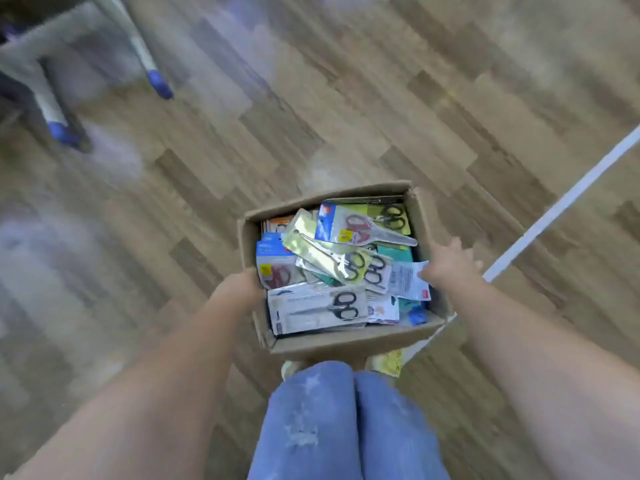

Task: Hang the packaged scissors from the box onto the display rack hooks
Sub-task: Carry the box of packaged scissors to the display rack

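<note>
Gripping open cardboard box at its sides, left hand and right hand fingers curled over the rims, packaged scissors heaped inside, labels too blurred to read, wood-plank floor beneath

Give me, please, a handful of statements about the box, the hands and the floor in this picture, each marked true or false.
1. The cardboard box is open at the top and holds many packaged scissors. True.
2. The left hand grips the box's left wall. True.
3. The right hand hangs a package on a hook. False: it is at the box's right wall, and no rack hook is in view.
4. The box rests on a table. False: both hands hold it above a wooden floor.
5. The person wears blue jeans. True.
</note>
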Tool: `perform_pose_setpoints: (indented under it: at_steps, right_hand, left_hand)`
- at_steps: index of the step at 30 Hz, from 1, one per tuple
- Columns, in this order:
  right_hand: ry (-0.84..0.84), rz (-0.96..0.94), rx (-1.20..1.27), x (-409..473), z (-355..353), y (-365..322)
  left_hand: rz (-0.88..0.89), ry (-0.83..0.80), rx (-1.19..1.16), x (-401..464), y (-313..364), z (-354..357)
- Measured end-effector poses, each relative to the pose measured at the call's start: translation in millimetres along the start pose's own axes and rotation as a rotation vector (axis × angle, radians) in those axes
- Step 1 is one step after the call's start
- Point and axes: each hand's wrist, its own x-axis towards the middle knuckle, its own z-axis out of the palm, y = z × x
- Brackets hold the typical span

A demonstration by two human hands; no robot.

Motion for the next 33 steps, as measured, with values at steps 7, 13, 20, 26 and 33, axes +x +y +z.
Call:
perform_pose_setpoints:
  at_steps: [7, 13, 20, 26, 33]
  right_hand:
    - [0.189, -0.155, 0.116, 85, 62, 33]
    - [0.221, -0.296, 0.068, 101, 77, 52]
    - [0.090, -0.266, 0.062, 122, 58, 33]
    - [0.134, -0.244, 0.149, 120, 60, 27]
    - [0.154, -0.164, 0.213, 75, 33, 47]
  left_hand:
    - [-0.124, 0.247, -0.146, 75, -12, 77]
    - [-0.130, 0.498, -0.395, 68, -29, 103]
    - [-0.175, 0.295, -0.348, 87, -28, 97]
    - [-0.191, 0.348, -0.455, 86, -26, 95]
    - [-0.131, 0.322, -0.341, 55, -9, 50]
